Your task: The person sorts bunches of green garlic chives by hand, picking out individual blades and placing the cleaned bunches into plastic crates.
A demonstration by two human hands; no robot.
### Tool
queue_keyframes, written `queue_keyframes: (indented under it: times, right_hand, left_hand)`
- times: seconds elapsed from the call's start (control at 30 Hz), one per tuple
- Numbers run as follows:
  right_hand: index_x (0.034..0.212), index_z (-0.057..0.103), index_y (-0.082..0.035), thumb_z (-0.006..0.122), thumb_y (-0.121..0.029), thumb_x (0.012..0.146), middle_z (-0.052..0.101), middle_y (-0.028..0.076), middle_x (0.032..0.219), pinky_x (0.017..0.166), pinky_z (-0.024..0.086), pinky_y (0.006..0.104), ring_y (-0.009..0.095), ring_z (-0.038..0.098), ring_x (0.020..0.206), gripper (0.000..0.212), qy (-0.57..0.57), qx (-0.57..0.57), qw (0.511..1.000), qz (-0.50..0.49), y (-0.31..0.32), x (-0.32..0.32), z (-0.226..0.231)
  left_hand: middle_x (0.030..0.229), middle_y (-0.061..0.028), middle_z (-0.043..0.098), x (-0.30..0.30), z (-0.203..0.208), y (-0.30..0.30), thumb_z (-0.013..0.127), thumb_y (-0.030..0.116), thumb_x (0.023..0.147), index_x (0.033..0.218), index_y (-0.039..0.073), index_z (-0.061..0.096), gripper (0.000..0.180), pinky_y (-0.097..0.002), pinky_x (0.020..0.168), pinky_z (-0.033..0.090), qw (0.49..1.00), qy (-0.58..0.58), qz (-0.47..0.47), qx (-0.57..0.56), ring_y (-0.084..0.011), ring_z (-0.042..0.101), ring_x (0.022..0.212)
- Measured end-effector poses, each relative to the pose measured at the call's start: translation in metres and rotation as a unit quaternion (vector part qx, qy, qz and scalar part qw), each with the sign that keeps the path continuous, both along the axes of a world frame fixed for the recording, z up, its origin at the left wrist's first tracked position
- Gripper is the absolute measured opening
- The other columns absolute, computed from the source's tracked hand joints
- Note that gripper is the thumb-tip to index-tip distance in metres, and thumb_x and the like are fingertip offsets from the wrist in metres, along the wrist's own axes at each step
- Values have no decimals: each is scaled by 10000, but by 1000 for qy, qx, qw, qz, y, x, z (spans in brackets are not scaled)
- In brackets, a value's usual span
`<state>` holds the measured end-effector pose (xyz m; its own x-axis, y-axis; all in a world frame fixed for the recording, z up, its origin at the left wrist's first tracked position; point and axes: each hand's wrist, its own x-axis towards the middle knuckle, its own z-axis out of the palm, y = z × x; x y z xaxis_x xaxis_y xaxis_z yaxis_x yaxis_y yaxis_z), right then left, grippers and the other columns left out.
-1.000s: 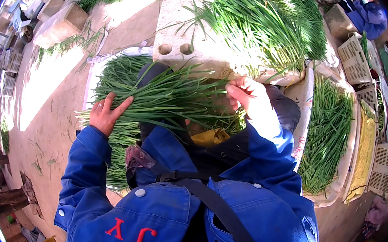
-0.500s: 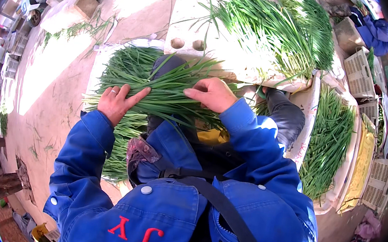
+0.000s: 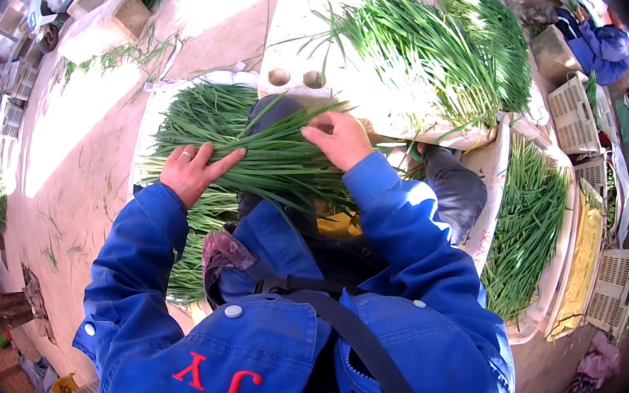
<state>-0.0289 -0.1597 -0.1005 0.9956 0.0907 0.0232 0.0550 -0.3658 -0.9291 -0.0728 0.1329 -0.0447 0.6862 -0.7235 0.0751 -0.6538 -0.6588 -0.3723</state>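
Observation:
A loose bunch of long green garlic chives (image 3: pixel 279 163) lies across my lap, its blades spread to the right. My left hand (image 3: pixel 192 171), with a ring on one finger, holds the bunch at its left part, thumb laid along the blades. At the upper right edge of the bunch is my right hand (image 3: pixel 340 141), thumb and fingers drawn together in a pinch over the leaves. Whatever sits between those fingertips is too small to make out. More garlic chives (image 3: pixel 203 118) are heaped beneath and beside my left hand.
Ahead stands a white foam block (image 3: pixel 293 43) with two round holes, bearing a large pile of chives (image 3: pixel 432 51). To the right, a foam box (image 3: pixel 492 193) holds more chives (image 3: pixel 528 229). Plastic crates (image 3: pixel 574 115) line the right side. Cut leaves litter the floor (image 3: pixel 74 161).
My right hand has risen slightly, away from my body, and its fingers have curled closer together. My left hand keeps its hold on the bunch. The whole view has shifted a little.

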Motion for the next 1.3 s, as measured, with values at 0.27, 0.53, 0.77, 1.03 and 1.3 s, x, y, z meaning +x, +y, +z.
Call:
queue_keyframes:
  times: [0.27,0.53,0.77,1.03,1.3]
  right_hand:
    - [874,605,7,625,-211,854,525,7,617,443,386,222,69,480,540,220,212,374,902,-28,-12,-1,8]
    - [883,637,38,647,-217,829,614,75,680,484,447,260,106,544,541,261,-21,-32,999,16,-5,6,0]
    - [887,543,-46,558,-244,909,555,22,743,382,252,184,31,321,428,199,241,483,842,17,-37,-11,38]
    - [925,620,-5,604,-272,880,625,39,751,451,402,193,63,514,550,271,157,198,967,37,-54,-40,42]
    - [858,672,16,576,-399,867,660,88,733,607,482,288,140,631,692,426,220,27,973,65,-35,-18,19]
  left_hand:
    - [917,-65,514,-1,-2,0,541,34,694,1367,357,381,764,-324,645,460,1000,-14,2,-9,-208,526,696]
    - [930,-66,516,2,-5,-6,535,36,703,1377,358,362,766,-328,649,460,1000,-16,-3,-17,-207,528,706]
    - [940,-65,514,-1,-13,-2,527,30,718,1385,322,361,747,-332,673,461,999,7,31,-30,-211,534,733]
    - [915,-69,507,-2,-22,-6,527,39,737,1390,270,368,711,-341,723,454,996,14,56,-64,-214,551,779]
    - [899,-70,494,-4,-10,-9,526,21,722,1391,281,364,736,-335,703,449,998,-8,51,-39,-214,542,766]
